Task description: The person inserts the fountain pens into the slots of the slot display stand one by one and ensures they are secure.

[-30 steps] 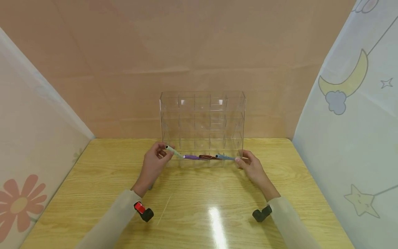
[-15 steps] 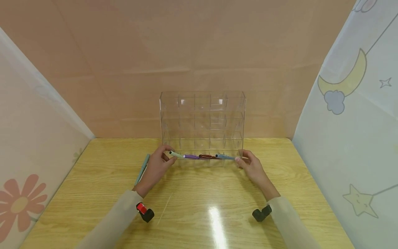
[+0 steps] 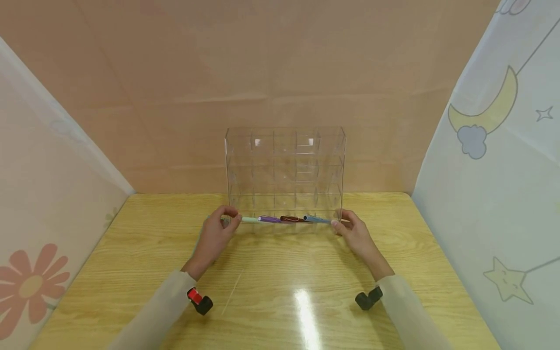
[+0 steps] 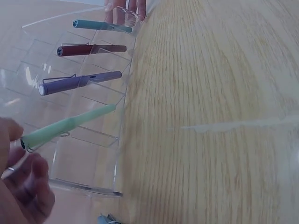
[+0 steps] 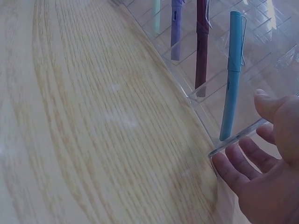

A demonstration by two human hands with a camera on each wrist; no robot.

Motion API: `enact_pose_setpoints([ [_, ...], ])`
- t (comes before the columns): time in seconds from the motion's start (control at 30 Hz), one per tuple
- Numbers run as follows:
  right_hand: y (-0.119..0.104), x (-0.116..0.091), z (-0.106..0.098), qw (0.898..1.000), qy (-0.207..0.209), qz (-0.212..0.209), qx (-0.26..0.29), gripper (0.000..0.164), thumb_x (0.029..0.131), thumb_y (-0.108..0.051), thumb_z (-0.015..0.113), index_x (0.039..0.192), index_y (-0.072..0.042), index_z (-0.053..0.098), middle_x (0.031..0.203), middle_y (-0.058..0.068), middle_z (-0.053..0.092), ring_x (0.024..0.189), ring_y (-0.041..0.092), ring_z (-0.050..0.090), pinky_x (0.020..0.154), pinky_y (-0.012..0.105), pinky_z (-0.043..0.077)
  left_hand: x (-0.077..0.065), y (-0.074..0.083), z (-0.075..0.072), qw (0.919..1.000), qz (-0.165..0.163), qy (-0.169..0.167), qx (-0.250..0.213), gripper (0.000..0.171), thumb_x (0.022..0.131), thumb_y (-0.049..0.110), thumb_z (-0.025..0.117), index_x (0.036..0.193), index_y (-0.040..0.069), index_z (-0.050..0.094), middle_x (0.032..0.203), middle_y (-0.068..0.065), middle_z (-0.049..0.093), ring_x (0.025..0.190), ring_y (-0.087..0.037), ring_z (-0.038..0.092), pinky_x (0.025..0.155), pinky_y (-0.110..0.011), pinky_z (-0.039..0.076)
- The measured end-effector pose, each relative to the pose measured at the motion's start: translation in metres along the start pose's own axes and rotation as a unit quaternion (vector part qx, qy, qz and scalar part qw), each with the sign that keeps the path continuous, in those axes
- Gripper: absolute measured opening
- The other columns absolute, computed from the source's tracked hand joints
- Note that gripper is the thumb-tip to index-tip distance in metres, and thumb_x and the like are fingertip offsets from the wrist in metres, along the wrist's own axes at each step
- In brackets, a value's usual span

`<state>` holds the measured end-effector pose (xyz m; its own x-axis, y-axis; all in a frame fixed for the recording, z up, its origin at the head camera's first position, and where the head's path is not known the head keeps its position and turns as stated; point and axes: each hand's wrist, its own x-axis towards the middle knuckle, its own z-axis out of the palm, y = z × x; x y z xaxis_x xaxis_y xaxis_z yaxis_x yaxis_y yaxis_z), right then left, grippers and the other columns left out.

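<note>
A clear acrylic rack [image 3: 284,167] with a grid of compartments stands upright on the table. Along its lowest row lie a mint-green pen [image 4: 65,128], a purple pen [image 4: 70,85], a dark-red pen [image 4: 86,49] and a blue pen [image 5: 233,70]. My left hand [image 3: 217,232] is at the rack's lower left corner, loosely bent fingers beside the capped end of the mint-green pen, not wrapped round it. My right hand [image 3: 356,237] holds the rack's lower right side wall, thumb on one side and fingers on the other, close to the blue pen.
Another teal pen [image 4: 108,219] lies on the wooden table [image 3: 288,272] left of the rack, mostly hidden behind my left hand in the head view. A plain backdrop [image 3: 280,63] rises behind the rack, with patterned cloth walls on both sides.
The mint-green pen, tilted in my left hand before, has been lowered and let go in the bottom row. My left hand has drawn back slightly left. My right hand stays in place.
</note>
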<state>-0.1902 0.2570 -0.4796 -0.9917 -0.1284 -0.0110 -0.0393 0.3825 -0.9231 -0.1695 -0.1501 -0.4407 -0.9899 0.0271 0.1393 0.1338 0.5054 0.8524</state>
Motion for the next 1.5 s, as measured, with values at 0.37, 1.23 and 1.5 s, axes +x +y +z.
enact_pose_setpoints([
  [0.37, 0.0001, 0.0008, -0.0004, 1.0, 0.001, -0.002, -0.008, 0.065, 0.11, -0.036, 0.06, 0.159, 0.001, 0.039, 0.16, 0.026, 0.046, 0.147, 0.048, 0.05, 0.105, 0.039, 0.058, 0.0005, 0.0055, -0.0051, 0.9978, -0.046, -0.009, 0.047, 0.046, 0.112, 0.05, 0.051, 0.094, 0.012, 0.07, 0.09, -0.018, 0.075, 0.055, -0.015, 0.043, 0.05, -0.026, 0.033],
  [1.23, 0.0012, -0.0009, -0.0002, 1.0, 0.001, 0.006, 0.005, 0.066, 0.11, -0.038, 0.061, 0.159, 0.0, 0.039, 0.16, 0.024, 0.045, 0.147, 0.047, 0.05, 0.106, 0.045, 0.058, 0.002, 0.0055, -0.0052, 0.9973, -0.011, -0.036, 0.063, 0.025, 0.105, 0.024, 0.069, 0.124, 0.008, 0.07, 0.106, -0.012, 0.073, 0.069, -0.013, 0.052, 0.055, -0.024, 0.042],
  [1.5, 0.0019, -0.0007, 0.0004, 1.0, 0.0, 0.0, 0.007, 0.066, 0.11, -0.037, 0.061, 0.159, 0.001, 0.038, 0.161, 0.025, 0.045, 0.147, 0.048, 0.049, 0.104, 0.041, 0.059, 0.0009, 0.0057, -0.0068, 0.9975, 0.002, -0.035, 0.061, 0.026, 0.105, 0.025, 0.07, 0.125, 0.008, 0.069, 0.106, -0.011, 0.072, 0.067, -0.013, 0.05, 0.054, -0.024, 0.04],
])
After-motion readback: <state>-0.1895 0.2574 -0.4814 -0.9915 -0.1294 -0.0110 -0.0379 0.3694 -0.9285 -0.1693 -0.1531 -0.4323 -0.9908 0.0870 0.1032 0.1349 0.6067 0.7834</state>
